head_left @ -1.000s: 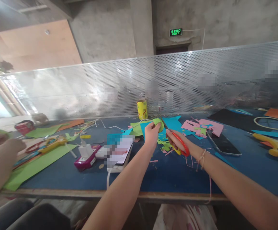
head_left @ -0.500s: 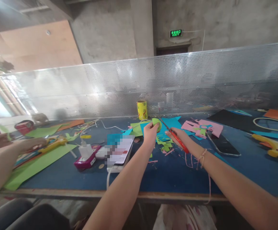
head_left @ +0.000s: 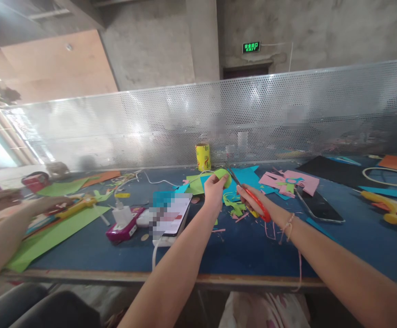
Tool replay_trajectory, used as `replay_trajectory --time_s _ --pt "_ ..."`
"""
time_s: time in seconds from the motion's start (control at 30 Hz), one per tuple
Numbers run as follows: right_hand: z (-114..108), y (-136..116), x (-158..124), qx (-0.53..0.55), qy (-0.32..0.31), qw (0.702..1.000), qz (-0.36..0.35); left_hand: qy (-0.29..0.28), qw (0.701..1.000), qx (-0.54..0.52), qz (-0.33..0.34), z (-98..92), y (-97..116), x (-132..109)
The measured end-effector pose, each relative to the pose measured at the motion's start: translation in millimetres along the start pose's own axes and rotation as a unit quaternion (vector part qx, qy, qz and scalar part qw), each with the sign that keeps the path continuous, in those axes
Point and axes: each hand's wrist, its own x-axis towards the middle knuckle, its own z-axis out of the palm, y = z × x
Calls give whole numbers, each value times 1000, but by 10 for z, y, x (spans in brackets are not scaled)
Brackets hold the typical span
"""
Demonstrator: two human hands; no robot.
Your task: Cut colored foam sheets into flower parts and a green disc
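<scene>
Between the fingers of my left hand (head_left: pixel 215 187) is a small rounded piece of green paper (head_left: pixel 223 177). My right hand (head_left: pixel 253 199) grips red-handled scissors (head_left: pixel 262 207), whose blades point up and left beside the green paper. Whether the blades touch the paper I cannot tell. Under and behind my hands lie blue paper (head_left: pixel 248 175) and a green sheet (head_left: pixel 194 185). Green paper scraps (head_left: pixel 235 208) are scattered just below the scissors. Pink paper cut into strips (head_left: pixel 304 181) rests to the right of my right hand.
A phone (head_left: pixel 317 207) and a yellow glue gun (head_left: pixel 391 205) lie at right. Left of my arm are a tablet-like screen (head_left: pixel 177 216) and a purple power strip (head_left: pixel 125 230). A yellow tape roll (head_left: pixel 203 157) stands behind. Another person's hands work over green paper (head_left: pixel 64 237) at far left.
The green paper in my left hand has turned and shows more of its round face. The scissors' handles have tilted and spread slightly in my right hand. The other person's hand has shifted a little.
</scene>
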Motion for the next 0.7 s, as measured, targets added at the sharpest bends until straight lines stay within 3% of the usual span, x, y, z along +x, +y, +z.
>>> replay_trajectory --time_s 0.7 --pt "29 -102 -112 -100 11 993 -59 4 1000 -4 -9 28 32 -50"
